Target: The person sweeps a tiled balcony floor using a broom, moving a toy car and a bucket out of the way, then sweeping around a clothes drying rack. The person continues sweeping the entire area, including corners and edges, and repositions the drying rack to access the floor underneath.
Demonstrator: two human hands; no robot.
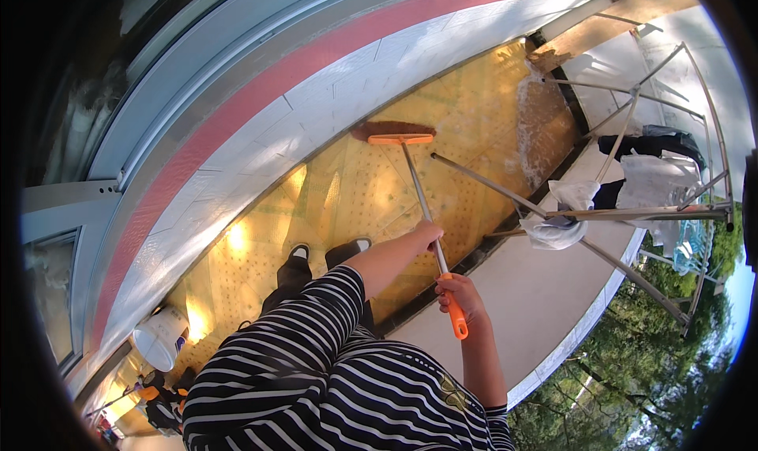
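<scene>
A long-handled floor squeegee or brush with an orange head [401,139] reaches out ahead of me over the wet yellow patterned floor [379,196]. My left hand [427,236] is wrapped around its metal pole [419,184]. Higher on the handle, my right hand [461,296] grips the orange plastic grip [456,320]. A dark brown strip [379,129] lies along the head's far side, close to the foot of the tiled wall; whether it is bristles or dirty water I cannot tell. My shoes stand on the floor behind the head.
Brown foamy water [542,131] covers the floor's far end, near a wooden board [622,12]. A metal drying rack [633,214] with clothes leans over the low parapet [527,297] on the right, one leg reaching across the floor. A white bucket [159,335] stands behind me at left.
</scene>
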